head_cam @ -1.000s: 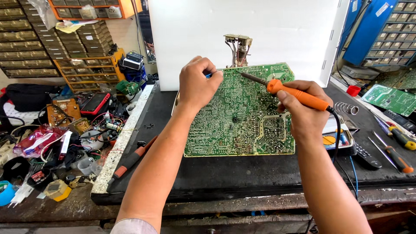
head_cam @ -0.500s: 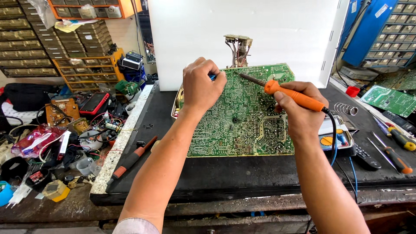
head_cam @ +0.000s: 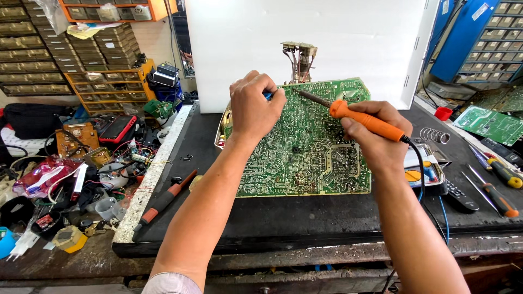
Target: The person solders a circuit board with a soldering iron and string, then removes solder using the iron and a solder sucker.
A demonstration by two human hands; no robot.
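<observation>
The right hand (head_cam: 376, 136) was wrapped tight around the orange soldering iron (head_cam: 362, 121), its dark tip reaching the top edge of the green circuit board (head_cam: 305, 147). The left hand (head_cam: 253, 106) was curled shut there too, pinching something small and blue (head_cam: 267, 96); what it was could not be told. The board lay solder-side up, tilted, on the black bench mat (head_cam: 305, 212). No fresh joint showed, so the work looked mid-way at best. A red-handled tool (head_cam: 163, 202) lay beside the mat's left edge.
</observation>
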